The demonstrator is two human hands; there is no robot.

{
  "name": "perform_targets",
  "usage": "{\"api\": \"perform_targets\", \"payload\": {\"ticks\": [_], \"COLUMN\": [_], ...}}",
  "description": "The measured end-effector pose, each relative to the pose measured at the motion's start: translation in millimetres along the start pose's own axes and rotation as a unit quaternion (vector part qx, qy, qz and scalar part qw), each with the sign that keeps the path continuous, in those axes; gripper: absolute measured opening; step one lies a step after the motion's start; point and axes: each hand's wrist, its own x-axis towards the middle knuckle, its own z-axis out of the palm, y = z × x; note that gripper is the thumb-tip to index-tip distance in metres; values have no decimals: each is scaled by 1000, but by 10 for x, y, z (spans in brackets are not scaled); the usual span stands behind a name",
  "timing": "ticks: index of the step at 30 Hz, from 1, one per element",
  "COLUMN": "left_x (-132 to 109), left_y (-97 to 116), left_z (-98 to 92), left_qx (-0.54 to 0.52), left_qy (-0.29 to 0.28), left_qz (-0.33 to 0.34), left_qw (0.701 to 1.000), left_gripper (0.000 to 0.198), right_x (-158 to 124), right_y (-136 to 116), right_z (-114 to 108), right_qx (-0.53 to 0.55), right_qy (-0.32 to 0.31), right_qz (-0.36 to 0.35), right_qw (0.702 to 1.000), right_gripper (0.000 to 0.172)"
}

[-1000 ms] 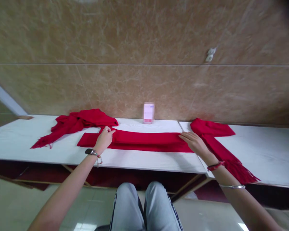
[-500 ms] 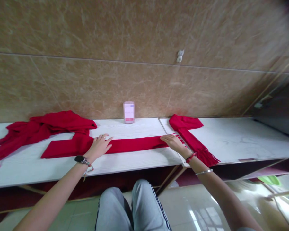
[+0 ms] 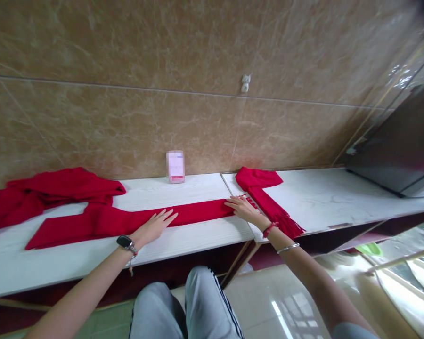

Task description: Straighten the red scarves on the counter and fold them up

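I note 1 long red scarf [image 3: 201,212] flat on the white table [image 3: 198,239], in front of the upright phone [image 3: 176,167]. Left hand [image 3: 155,229]: open, fingers spread on the scarf, before the phone. Right hand [image 3: 245,208]: at the scarf's end, right of the phone; grip cannot be determined. Rumpled red cloth [image 3: 67,186] lies left of the phone.

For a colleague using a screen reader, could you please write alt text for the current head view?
A person's left hand and right hand rest on a long red cloth strip on a white tabletop. Rumpled red cloth lies left; a fringed red scarf, right.
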Motion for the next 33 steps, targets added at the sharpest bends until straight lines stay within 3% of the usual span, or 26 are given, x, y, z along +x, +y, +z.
{"api": "perform_targets", "payload": {"ticks": [5, 8, 10, 14, 17, 23, 27, 31, 33], "left_x": [135, 196, 213, 199, 189, 216, 227, 226, 214], "left_y": [-46, -7, 53, 155, 161, 155, 195, 214, 220], "left_z": [-145, -254, -255, -107, -24, -43, -126, -198, -181], "left_qx": [1, 14, 17, 8, -2, -2, 15, 42, 43], "left_qy": [58, 92, 78, 4, -21, -37, -28, 30, 23], "left_qz": [15, 25, 35, 18, 5, -4, -3, 0, 3], "left_qw": [998, 995, 996, 1000, 1000, 999, 999, 999, 999], "left_gripper": [78, 77, 79, 85, 88, 89, 87, 85, 87], "right_x": [87, 71, 7, -185, -289, -246, -143, -65, -66], "right_y": [138, 273, 319, 291, 272, 380, 475, 533, 519], "right_z": [-65, -206, -254, -131, 32, 149, 41, -117, -126], "right_qx": [-21, -46, -62, -61, -49, -59, -71, -99, -113], "right_qy": [49, 128, 146, 54, 20, 20, 19, 58, 72], "right_qz": [-48, -17, -4, -59, -56, -69, -76, -67, -68], "right_qw": [997, 991, 987, 995, 997, 996, 994, 991, 989], "right_gripper": [34, 34, 35, 40, 42, 38, 36, 38, 38]}}
